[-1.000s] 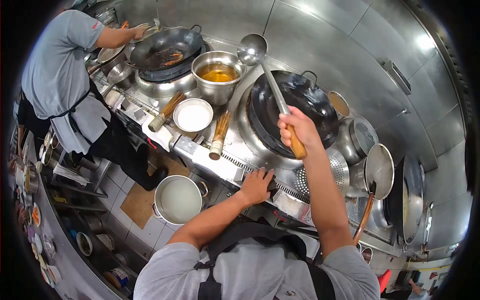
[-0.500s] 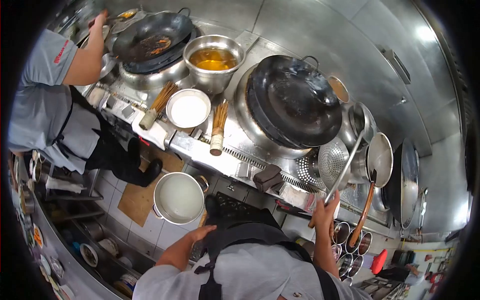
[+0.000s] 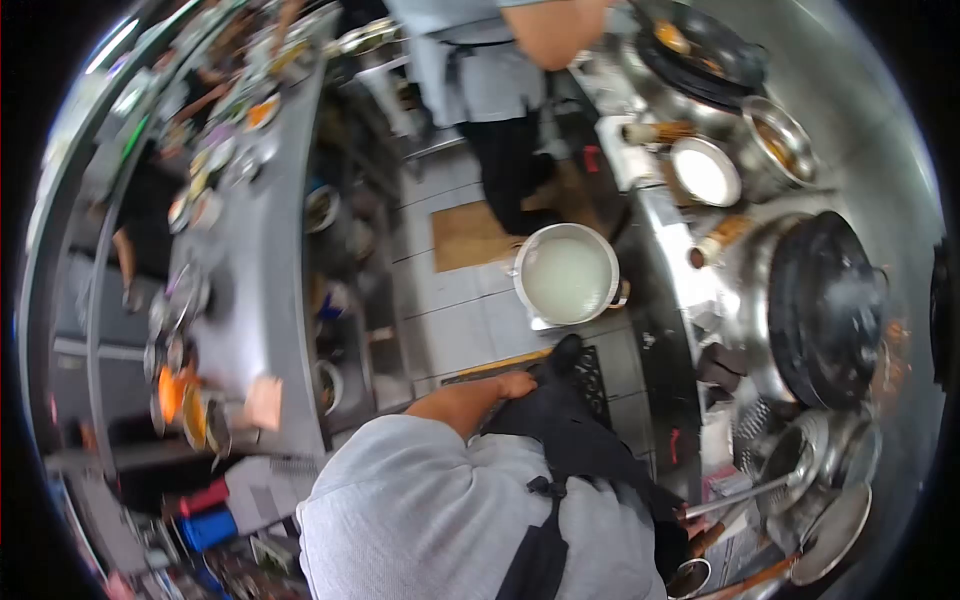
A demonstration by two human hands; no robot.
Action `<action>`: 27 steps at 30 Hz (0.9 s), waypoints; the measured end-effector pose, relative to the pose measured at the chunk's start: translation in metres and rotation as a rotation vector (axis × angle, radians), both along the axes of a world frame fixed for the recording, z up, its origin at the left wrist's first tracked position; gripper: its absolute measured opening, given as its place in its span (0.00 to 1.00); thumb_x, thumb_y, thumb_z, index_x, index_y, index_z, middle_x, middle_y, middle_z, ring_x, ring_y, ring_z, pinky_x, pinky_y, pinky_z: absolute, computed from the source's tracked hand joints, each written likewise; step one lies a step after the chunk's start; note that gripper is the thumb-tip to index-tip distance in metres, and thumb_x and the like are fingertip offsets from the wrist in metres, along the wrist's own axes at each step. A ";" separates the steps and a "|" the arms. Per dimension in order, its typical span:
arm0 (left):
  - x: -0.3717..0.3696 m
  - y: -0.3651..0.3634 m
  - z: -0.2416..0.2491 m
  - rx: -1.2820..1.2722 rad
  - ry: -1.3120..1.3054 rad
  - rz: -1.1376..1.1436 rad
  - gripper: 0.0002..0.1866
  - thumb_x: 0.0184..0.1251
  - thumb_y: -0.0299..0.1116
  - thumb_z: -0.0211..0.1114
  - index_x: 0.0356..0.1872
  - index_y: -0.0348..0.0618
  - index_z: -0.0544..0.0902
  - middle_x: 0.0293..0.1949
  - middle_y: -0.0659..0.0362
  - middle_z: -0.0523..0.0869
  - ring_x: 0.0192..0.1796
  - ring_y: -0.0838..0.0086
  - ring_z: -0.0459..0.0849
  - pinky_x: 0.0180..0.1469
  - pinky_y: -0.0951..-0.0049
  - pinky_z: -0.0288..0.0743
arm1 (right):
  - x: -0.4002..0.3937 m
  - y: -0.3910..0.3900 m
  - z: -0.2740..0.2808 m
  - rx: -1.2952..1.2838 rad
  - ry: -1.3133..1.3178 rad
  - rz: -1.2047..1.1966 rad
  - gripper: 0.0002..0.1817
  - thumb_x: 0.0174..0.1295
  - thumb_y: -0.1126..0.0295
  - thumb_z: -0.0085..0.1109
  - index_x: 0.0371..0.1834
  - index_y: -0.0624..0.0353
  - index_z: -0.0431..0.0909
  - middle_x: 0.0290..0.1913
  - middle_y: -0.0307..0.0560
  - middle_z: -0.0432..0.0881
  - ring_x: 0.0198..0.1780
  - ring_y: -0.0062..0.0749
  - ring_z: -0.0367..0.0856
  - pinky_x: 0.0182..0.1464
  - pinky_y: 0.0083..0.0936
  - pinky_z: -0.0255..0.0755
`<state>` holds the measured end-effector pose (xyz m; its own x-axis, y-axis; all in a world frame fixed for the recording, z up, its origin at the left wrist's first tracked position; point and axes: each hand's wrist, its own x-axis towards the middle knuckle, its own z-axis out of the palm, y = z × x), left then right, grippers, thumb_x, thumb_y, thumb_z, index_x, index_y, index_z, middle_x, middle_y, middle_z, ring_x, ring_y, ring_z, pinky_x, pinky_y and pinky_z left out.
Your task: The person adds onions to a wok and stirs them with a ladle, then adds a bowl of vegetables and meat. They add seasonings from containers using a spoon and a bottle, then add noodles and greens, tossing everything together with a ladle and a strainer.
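Looking down past our grey shirt (image 3: 400,510), we find our left hand (image 3: 516,385) at the front of the dark apron (image 3: 590,430), near us, seemingly touching it; whether the fingers grip cloth, we cannot tell. Our right hand is out of sight. Beyond, on the tiled floor (image 3: 440,335), stands a big pot (image 3: 567,231) of pale liquid (image 3: 563,275), perhaps set low for its bulk. Near right, a long metal handle (image 3: 745,494) slants towards us, likely for easy reach.
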<state>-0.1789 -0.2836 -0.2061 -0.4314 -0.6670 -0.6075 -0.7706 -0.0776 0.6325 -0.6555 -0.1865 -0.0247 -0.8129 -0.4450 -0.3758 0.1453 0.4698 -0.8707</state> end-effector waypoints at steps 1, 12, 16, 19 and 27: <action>0.005 0.018 0.006 -0.016 -0.017 0.072 0.24 0.73 0.46 0.46 0.55 0.43 0.83 0.61 0.45 0.80 0.65 0.51 0.76 0.69 0.55 0.68 | -0.007 -0.002 -0.011 0.073 -0.015 0.073 0.33 0.70 0.52 0.53 0.73 0.57 0.60 0.51 0.61 0.78 0.50 0.50 0.80 0.54 0.55 0.78; 0.132 0.242 0.076 -0.032 -0.344 0.413 0.29 0.67 0.52 0.56 0.57 0.38 0.82 0.60 0.45 0.81 0.62 0.48 0.78 0.68 0.57 0.69 | 0.002 -0.031 -0.156 0.615 0.899 1.148 0.50 0.64 0.60 0.60 0.80 0.67 0.38 0.80 0.66 0.47 0.80 0.58 0.48 0.75 0.49 0.54; 0.161 0.270 0.147 -0.028 -0.344 0.866 0.30 0.65 0.50 0.64 0.60 0.37 0.79 0.60 0.44 0.81 0.62 0.51 0.80 0.66 0.59 0.72 | -0.019 -0.042 -0.186 0.749 0.583 1.119 0.51 0.62 0.60 0.62 0.81 0.65 0.39 0.78 0.66 0.53 0.79 0.59 0.50 0.76 0.43 0.56; 0.195 0.256 0.177 -0.119 -0.317 1.044 0.32 0.65 0.46 0.67 0.65 0.37 0.76 0.60 0.43 0.81 0.64 0.55 0.79 0.66 0.61 0.72 | -0.040 -0.058 -0.218 0.665 0.711 1.163 0.52 0.59 0.60 0.64 0.81 0.60 0.41 0.78 0.67 0.54 0.77 0.60 0.56 0.75 0.41 0.58; 0.381 0.179 0.325 -0.761 -1.238 0.873 0.42 0.58 0.50 0.69 0.73 0.45 0.65 0.76 0.44 0.60 0.77 0.46 0.56 0.77 0.49 0.50 | 0.076 -0.009 -0.198 0.522 0.779 1.160 0.39 0.61 0.61 0.63 0.75 0.58 0.59 0.55 0.57 0.73 0.49 0.48 0.75 0.49 0.39 0.70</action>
<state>0.2016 -0.1050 0.1193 0.6490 -0.7102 0.2727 -0.6906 -0.7004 -0.1805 -0.5794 -0.1959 -0.2227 -0.1761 -0.9233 -0.3414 -0.9286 0.2709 -0.2536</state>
